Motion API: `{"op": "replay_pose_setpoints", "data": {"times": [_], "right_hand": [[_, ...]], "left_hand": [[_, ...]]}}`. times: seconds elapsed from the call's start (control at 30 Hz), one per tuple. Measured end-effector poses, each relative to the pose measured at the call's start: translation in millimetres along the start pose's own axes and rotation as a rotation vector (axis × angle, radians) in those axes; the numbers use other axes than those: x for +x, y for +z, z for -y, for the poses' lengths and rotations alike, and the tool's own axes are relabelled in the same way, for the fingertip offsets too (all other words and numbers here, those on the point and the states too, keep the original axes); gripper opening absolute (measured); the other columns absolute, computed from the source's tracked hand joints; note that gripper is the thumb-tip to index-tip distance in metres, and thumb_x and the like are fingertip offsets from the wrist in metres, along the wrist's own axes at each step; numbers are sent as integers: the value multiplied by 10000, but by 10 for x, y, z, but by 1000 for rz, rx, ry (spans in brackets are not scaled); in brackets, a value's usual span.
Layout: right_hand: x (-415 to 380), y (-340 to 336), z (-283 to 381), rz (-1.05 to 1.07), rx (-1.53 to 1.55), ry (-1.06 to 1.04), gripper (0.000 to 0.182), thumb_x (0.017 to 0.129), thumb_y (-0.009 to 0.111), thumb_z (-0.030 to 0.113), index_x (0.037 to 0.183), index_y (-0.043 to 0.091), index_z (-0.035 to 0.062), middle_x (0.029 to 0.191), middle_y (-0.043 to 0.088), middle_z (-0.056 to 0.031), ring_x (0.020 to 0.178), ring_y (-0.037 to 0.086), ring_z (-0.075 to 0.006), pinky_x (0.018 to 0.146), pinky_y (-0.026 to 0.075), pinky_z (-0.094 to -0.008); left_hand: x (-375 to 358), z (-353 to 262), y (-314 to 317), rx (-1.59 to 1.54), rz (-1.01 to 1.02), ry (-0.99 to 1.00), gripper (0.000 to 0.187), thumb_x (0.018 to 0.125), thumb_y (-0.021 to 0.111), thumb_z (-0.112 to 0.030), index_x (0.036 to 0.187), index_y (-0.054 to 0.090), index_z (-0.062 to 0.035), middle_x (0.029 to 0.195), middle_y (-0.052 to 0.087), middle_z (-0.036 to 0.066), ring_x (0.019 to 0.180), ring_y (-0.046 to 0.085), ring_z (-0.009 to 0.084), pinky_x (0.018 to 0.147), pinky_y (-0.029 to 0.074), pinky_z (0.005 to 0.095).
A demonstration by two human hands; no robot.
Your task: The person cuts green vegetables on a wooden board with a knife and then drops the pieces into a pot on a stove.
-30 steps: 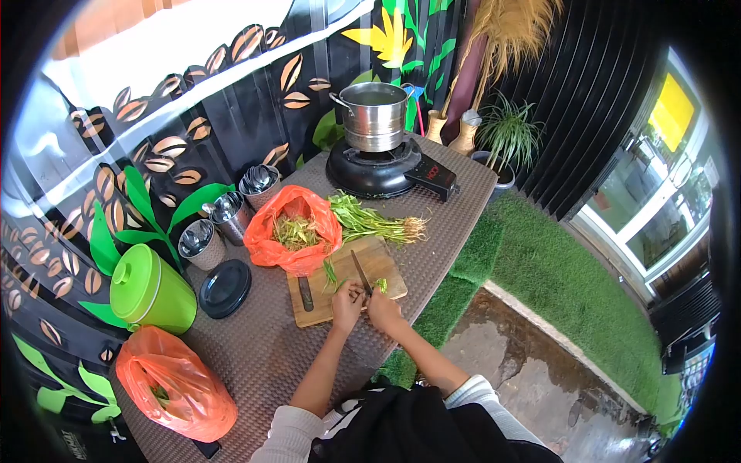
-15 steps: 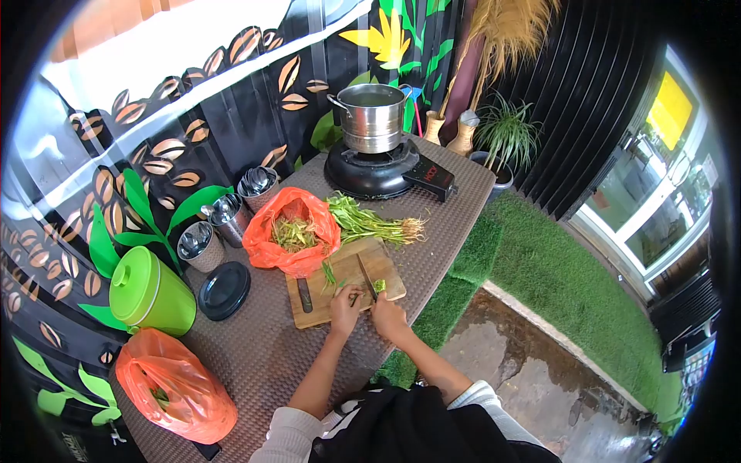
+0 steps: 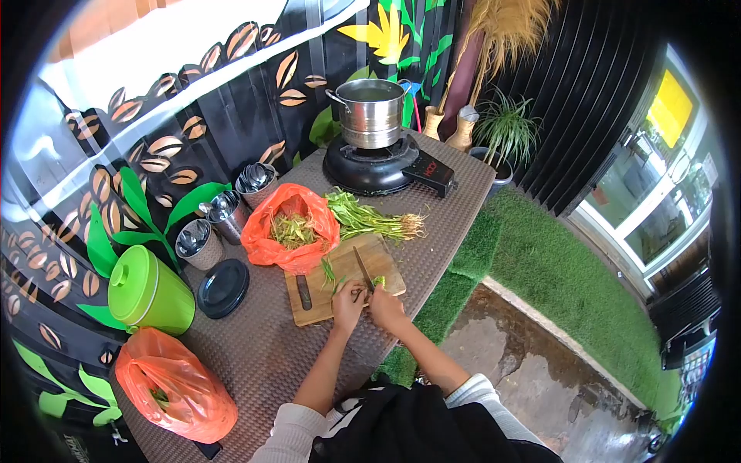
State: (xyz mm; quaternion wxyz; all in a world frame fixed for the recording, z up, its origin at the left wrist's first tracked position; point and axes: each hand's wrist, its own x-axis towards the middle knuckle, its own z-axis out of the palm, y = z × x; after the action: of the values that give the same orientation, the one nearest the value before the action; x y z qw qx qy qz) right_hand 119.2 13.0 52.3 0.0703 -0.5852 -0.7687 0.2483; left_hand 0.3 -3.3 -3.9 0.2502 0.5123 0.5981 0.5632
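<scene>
Head view: a knife [image 3: 363, 268] slants over the cutting board [image 3: 346, 266], its blade pointing away from the person, its handle in the right hand [image 3: 386, 310], whose grip wraps firmly round it. Just beside those fingers sits a bright bit of greens [image 3: 379, 282]; whether it is held or lies on the wood, I cannot tell. Close to the knife, the left hand [image 3: 347, 306] has its fingers curled, the grip mostly drawn in, though what it pinches is too small to make out. Compared with half a second ago, the two hands are closer together, which suggests the cutting is being done near the fingertips. Everything else on the counter [image 3: 255, 347] lies as it did: a loose sprig [image 3: 328, 270] and a second handle [image 3: 304, 293] on the board, a red bag [image 3: 258, 251] of trimmings touching its far edge, a rooted bundle [image 3: 370, 221] beside that bag, and, beyond, a metal pot [image 3: 370, 116] on a black stove [image 3: 367, 174].
</scene>
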Motion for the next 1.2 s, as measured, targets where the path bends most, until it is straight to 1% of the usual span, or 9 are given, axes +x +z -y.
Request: {"op": "replay_pose_setpoints", "data": {"times": [0.23, 0.33, 0.77, 0.83, 0.93, 1.0, 1.03, 1.1, 1.2], "right_hand": [[-214, 169, 147, -3, -51, 99, 299, 880, 477, 179, 1050, 439, -64, 868, 639, -287, 817, 646, -421, 704, 527, -473], [-86, 59, 122, 9, -45, 36, 304, 877, 485, 172, 1066, 433, -60, 881, 640, -286, 833, 648, -415, 719, 526, -475], [-62, 49, 101, 18, 2, 60, 292, 905, 453, 197, 1044, 445, -59, 895, 634, -287, 852, 641, -417, 730, 517, -477], [-12, 8, 34, 34, -20, -48, 283, 894, 441, 172, 1059, 434, -58, 893, 635, -286, 816, 647, -415, 700, 525, -476], [-161, 99, 39, -33, -36, -37, 289, 900, 432, 179, 1062, 435, -60, 891, 635, -284, 816, 645, -421, 698, 525, -478], [-194, 180, 128, -24, -35, 19, 299, 906, 429, 191, 1067, 433, -61, 893, 632, -288, 842, 638, -427, 717, 518, -484], [-209, 214, 161, -12, -29, 73, 308, 913, 426, 202, 1072, 432, -62, 896, 629, -293, 868, 631, -433, 737, 512, -490], [-116, 146, 127, 11, -1, 40, 312, 916, 423, 205, 1078, 426, -61, 904, 629, -294, 882, 629, -433, 746, 509, -494], [-16, 14, 87, 47, 33, 4, 309, 916, 423, 205, 1083, 415, -56, 918, 628, -294, 888, 628, -433, 750, 508, -497]], "left_hand": [[12, -47, -46, 54, 5, 80, 199, 754, 661, 18, 947, 618, 6, 921, 598, 127, 767, 633, 210, 695, 523, 302], [0, -37, -62, 87, -6, 75, 194, 751, 666, 16, 940, 622, 0, 883, 616, 117, 745, 625, 200, 669, 508, 290], [61, 12, -48, -99, -17, -120, 190, 728, 690, 46, 906, 629, 27, 767, 668, 71, 627, 544, 73, 561, 438, 227], [70, -67, -70, -146, -18, -158, 182, 721, 701, 37, 892, 642, 17, 757, 663, 49, 617, 511, 53, 542, 417, 219], [7, -63, -88, -70, -17, -99, 188, 730, 695, 39, 906, 633, 23, 756, 652, 45, 624, 517, 55, 543, 425, 217], [6, 34, -83, 46, -51, 71, 193, 735, 689, 41, 917, 630, 22, 756, 642, 42, 634, 517, 58, 549, 428, 217], [21, 88, -82, 47, -52, 69, 193, 735, 689, 41, 918, 630, 22, 756, 642, 42, 634, 517, 58, 549, 428, 217], [26, 161, -94, 21, 12, 23, 184, 747, 662, 40, 925, 625, 11, 814, 641, 94, 709, 595, 139, 614, 481, 257], [11, 123, -79, -140, 29, -83, 199, 740, 661, 32, 933, 619, 2, 792, 629, 87, 715, 594, 156, 641, 483, 274]]}}
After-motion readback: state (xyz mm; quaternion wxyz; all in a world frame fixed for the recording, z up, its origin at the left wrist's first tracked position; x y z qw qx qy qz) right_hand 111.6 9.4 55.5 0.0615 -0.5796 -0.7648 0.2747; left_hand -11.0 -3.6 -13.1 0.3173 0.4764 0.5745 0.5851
